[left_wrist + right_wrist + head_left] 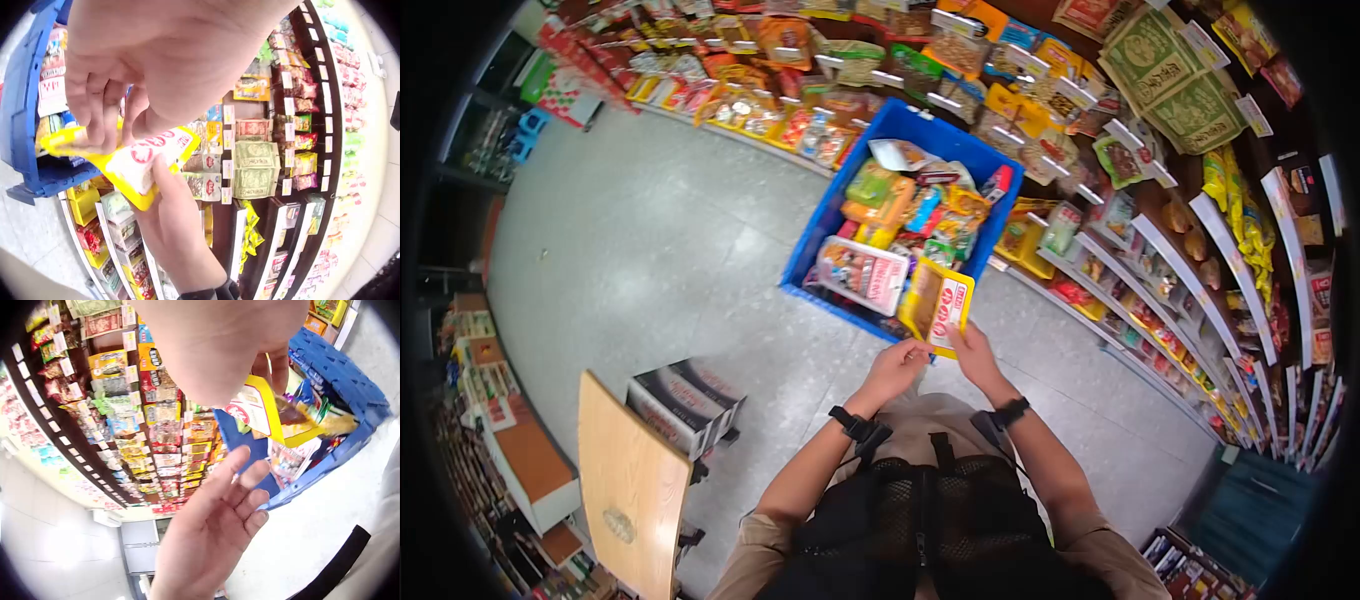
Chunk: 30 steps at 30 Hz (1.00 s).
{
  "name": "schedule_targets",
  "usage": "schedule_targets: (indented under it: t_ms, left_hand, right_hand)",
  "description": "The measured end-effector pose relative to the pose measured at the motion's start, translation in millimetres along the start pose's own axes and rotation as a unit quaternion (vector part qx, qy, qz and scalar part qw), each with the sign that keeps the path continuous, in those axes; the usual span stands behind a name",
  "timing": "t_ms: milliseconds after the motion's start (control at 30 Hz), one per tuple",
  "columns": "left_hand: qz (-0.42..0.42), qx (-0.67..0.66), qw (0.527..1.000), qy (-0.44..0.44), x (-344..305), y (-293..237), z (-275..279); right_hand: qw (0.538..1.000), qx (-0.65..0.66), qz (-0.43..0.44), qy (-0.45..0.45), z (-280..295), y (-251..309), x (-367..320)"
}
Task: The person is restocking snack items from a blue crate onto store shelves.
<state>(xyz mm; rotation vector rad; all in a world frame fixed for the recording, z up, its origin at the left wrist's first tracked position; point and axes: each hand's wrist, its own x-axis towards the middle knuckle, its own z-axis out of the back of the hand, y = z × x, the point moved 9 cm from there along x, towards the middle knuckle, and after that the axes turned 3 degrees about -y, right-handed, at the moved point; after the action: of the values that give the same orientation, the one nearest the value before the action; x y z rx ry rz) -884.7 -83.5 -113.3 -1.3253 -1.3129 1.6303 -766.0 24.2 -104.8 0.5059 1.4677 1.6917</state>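
Observation:
A yellow-edged food packet (941, 306) with a white label and red print hangs over the near right corner of a blue crate (825, 205). My right hand (974, 358) grips its edge; in the left wrist view the thumb (164, 176) presses on the label. Beside the packet's lower end is my left hand (892, 371), its fingers loosely bent. The right wrist view shows this left hand (209, 534) palm up, apart from the packet. Inside the crate lie a clear-wrapped tray pack (862, 274), a green and orange bag (878, 195) and several colourful packets.
Shelves of bagged foods (855, 62) run behind the crate and curve round to the right, with price strips (1185, 262) along their edges. On the left are a wooden board (630, 490) and a printed carton (683, 405). Grey floor (655, 245) spreads left of the crate.

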Motion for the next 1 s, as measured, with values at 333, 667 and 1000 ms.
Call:
schedule_targets:
  t_ms: [333, 667, 1000]
  left_hand:
    - [-0.185, 0.263, 0.910, -0.261, -180, -153, 191]
    - [0.036, 0.055, 0.948, -0.310, -240, -108, 448]
    - [-0.068, 0.069, 0.958, -0.272, -246, -159, 638]
  right_hand:
    - [0.934, -0.056, 0.016, 0.351, -163, 155, -89]
    - [0.913, -0.032, 0.082, 0.399, -425, 288, 16]
    - [0.843, -0.063, 0.161, 0.509, -615, 406, 64]
